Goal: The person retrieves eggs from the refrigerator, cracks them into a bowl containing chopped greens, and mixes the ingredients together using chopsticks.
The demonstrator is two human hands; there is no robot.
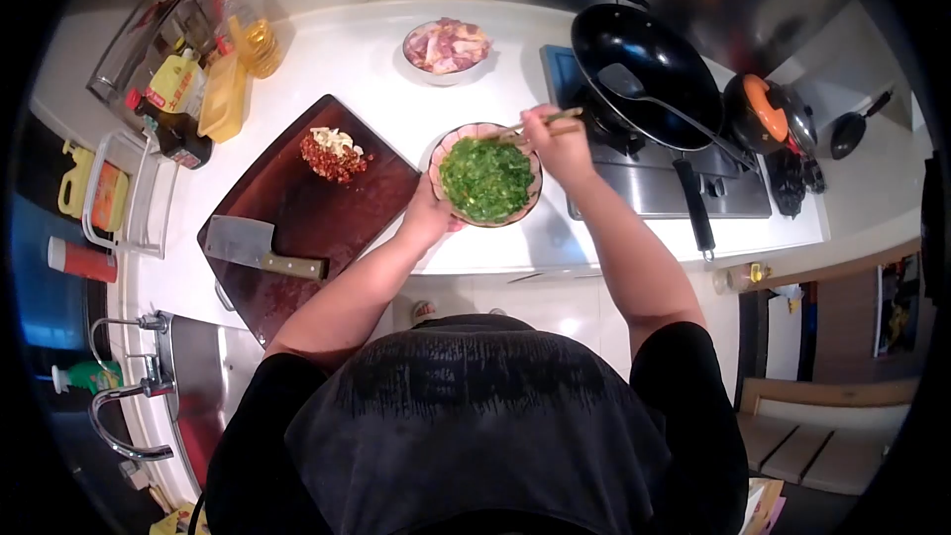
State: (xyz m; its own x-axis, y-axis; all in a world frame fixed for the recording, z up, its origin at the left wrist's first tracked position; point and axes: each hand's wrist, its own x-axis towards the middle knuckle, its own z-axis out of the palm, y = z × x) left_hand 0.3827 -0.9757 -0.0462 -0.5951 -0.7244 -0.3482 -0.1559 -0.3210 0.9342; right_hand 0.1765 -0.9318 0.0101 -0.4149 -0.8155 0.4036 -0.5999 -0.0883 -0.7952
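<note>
A pink-rimmed bowl (536, 192) of chopped greens in liquid (485, 178) is at the middle of the counter. My left hand (428, 213) grips the bowl's left side, fingers partly hidden beneath it. In my closed right hand (560, 147) is a pair of wooden chopsticks (569, 114), their tips down in the greens near the far rim. Left of the bowl lies a dark cutting board (367, 159) bearing chopped red chili (337, 166), pale chopped garlic-like pieces (335, 142) and a cleaver (243, 241).
Behind stands a bowl of raw meat pieces (448, 46). A black wok (644, 50) with a spatula (622, 82) sits on the gas stove (684, 188) at right; its handle juts toward the front edge. Bottles, including cooking oil (260, 45), stand at left, above a sink (213, 367).
</note>
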